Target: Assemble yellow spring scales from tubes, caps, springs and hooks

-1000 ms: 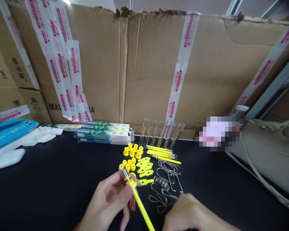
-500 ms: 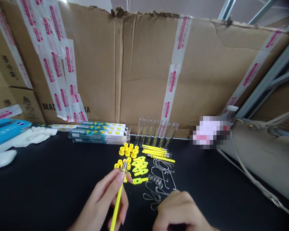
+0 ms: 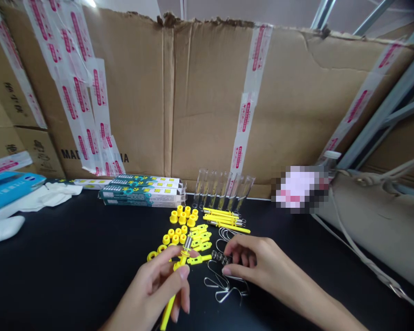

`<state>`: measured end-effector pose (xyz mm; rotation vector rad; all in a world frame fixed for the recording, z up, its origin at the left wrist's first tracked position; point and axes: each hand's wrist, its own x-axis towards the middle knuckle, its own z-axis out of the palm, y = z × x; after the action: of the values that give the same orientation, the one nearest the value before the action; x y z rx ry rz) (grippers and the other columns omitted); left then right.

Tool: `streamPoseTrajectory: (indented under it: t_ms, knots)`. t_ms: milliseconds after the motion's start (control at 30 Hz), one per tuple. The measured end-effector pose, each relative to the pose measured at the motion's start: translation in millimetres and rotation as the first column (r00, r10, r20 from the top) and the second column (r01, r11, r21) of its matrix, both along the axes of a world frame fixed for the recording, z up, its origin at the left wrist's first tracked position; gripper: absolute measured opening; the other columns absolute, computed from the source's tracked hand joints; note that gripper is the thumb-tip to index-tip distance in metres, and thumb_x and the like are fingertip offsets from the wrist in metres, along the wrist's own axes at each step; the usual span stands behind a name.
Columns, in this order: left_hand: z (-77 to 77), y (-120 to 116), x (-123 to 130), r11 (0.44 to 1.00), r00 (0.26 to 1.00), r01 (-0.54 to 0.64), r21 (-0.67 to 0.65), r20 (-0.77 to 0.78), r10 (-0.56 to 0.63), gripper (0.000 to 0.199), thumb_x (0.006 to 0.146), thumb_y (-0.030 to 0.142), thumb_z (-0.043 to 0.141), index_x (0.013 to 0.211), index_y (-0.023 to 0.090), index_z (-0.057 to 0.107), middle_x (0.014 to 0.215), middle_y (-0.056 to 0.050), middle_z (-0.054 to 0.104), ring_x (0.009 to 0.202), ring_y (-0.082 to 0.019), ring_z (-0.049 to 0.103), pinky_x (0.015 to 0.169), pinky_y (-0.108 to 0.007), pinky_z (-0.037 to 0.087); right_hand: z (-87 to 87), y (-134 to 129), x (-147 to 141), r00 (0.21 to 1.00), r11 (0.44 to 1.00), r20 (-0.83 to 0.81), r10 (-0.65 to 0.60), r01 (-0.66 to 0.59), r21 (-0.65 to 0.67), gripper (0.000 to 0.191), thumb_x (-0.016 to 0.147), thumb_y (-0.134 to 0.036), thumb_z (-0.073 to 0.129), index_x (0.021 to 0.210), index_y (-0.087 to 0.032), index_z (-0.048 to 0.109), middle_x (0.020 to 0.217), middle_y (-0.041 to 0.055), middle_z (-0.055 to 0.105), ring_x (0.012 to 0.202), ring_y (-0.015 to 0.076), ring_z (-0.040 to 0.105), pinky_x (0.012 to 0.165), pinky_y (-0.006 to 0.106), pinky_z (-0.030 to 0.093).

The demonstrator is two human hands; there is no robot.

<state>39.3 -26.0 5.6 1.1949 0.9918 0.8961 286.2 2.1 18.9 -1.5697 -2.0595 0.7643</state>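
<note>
In my left hand (image 3: 158, 280) is a yellow plastic rod (image 3: 169, 310) with a metal spring (image 3: 187, 243) at its upper end, held tilted between thumb and fingers. My right hand (image 3: 253, 259) is open over the small clear rings (image 3: 218, 256), its thumb and curled fingers apart. I cannot tell whether the fingertips touch them. Bent wire hooks (image 3: 224, 294) lie under and in front of this hand, and more wire hooks (image 3: 224, 233) lie behind it. Flat yellow slotted pieces (image 3: 200, 246) lie between my hands, with small yellow caps (image 3: 175, 239) behind the left hand.
Finished-looking yellow rods with springs (image 3: 224, 219) lie before a row of clear tubes (image 3: 212, 191). Printed narrow boxes (image 3: 141, 195) are stacked against the cardboard wall (image 3: 207, 115). White tissues (image 3: 55, 195) lie left; a beige bag (image 3: 382, 230) with straps stands right.
My right hand has moved forward from the near edge to the clear rings, its fingers opening out. The left hand has turned the rod slightly, its spring end shifting right.
</note>
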Motion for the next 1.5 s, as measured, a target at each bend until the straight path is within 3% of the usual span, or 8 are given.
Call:
streamPoseTrajectory:
  t_ms: [400,700,833,967,1100,1233,1333,1500]
  knots:
    - [-3.8,1.2,-3.0,0.996,0.994,0.094,-0.005,0.051,-0.093,0.065,0.079,0.079,0.061,0.098,0.017,0.057,0.052,0.006,0.058,0.039,-0.006,0.043,0.042,-0.016,0.036,-1.6,-2.2,-1.1,0.999,0.998,0.014,-0.029,0.029,-0.051,0.020,0.078,-0.027,0.080,0.077,-0.020,0.061,0.064,-0.0043,0.060,0.058,0.0125,0.053,0.054,0.023,0.039]
    - [-15.1,9.4,-0.6,0.992,0.988,0.108,-0.061,0.117,-0.101,0.062,0.079,0.080,0.061,0.083,0.019,0.054,0.050,0.006,0.056,0.035,-0.005,0.048,0.037,-0.012,0.038,3.1,3.4,9.6,1.000,0.998,0.011,-0.012,0.011,0.067,0.013,0.086,-0.029,0.074,0.078,-0.021,0.068,0.063,-0.0030,0.063,0.057,0.0143,0.053,0.053,0.026,0.040]
    - [-21.4,16.4,0.5,0.992,0.982,0.112,-0.056,0.161,-0.102,0.064,0.073,0.079,0.068,0.089,0.018,0.057,0.062,0.001,0.064,0.045,-0.011,0.059,0.036,-0.017,0.046,0.9,-0.4,0.0,0.998,0.967,-0.002,0.064,-0.061,0.246,0.010,0.095,-0.029,0.065,0.090,-0.023,0.071,0.083,0.0014,0.070,0.075,0.0189,0.061,0.071,0.033,0.048]
    - [-25.4,16.1,-0.3,0.995,0.981,0.098,-0.022,0.171,-0.093,0.061,0.079,0.075,0.066,0.100,0.019,0.055,0.061,0.003,0.064,0.031,-0.004,0.043,0.028,-0.011,0.026,-10.3,-7.0,-24.8,0.972,0.852,0.092,0.218,-0.235,0.468,0.014,0.099,-0.021,0.060,0.106,-0.025,0.071,0.097,0.0039,0.069,0.092,0.0235,0.059,0.086,0.041,0.049]
    - [-17.6,10.1,-1.0,0.997,0.991,0.073,0.034,0.114,-0.077,0.057,0.083,0.073,0.062,0.101,0.020,0.054,0.058,0.007,0.059,0.033,0.000,0.027,0.034,-0.013,0.014,-17.5,-8.1,-44.7,0.969,0.848,0.183,0.166,-0.235,0.475,0.008,0.095,-0.020,0.066,0.097,-0.023,0.073,0.097,0.0065,0.068,0.091,0.0282,0.056,0.081,0.047,0.050]
    - [-4.2,7.2,-1.3,0.996,0.994,0.092,0.013,0.058,-0.093,0.059,0.081,0.076,0.062,0.096,0.019,0.056,0.057,0.009,0.052,0.038,-0.001,0.018,0.037,-0.016,0.010,-17.4,-5.7,-46.6,0.982,0.848,0.092,0.165,-0.189,0.495,0.015,0.099,-0.016,0.057,0.092,-0.021,0.069,0.094,0.0064,0.069,0.090,0.0269,0.058,0.081,0.046,0.051]
    - [-3.6,8.0,-1.0,0.991,0.991,0.127,0.030,0.031,-0.128,0.059,0.081,0.077,0.061,0.088,0.018,0.059,0.057,0.009,0.047,0.039,-0.002,0.017,0.036,-0.017,0.009,-14.5,-9.6,-43.0,0.989,0.864,-0.034,0.142,-0.108,0.492,0.014,0.103,-0.021,0.049,0.097,-0.020,0.062,0.089,0.0045,0.069,0.080,0.0207,0.063,0.074,0.034,0.053]
    - [-15.7,9.3,-0.6,0.980,0.981,0.182,0.083,0.048,-0.186,0.058,0.088,0.075,0.054,0.085,0.017,0.061,0.058,0.006,0.052,0.035,-0.002,0.029,0.035,-0.017,0.015,-11.1,-27.3,-45.1,0.880,0.969,-0.451,0.152,-0.042,0.244,0.020,0.104,-0.033,0.047,0.115,-0.023,0.060,0.085,0.0018,0.069,0.063,0.0143,0.063,0.062,0.027,0.052]
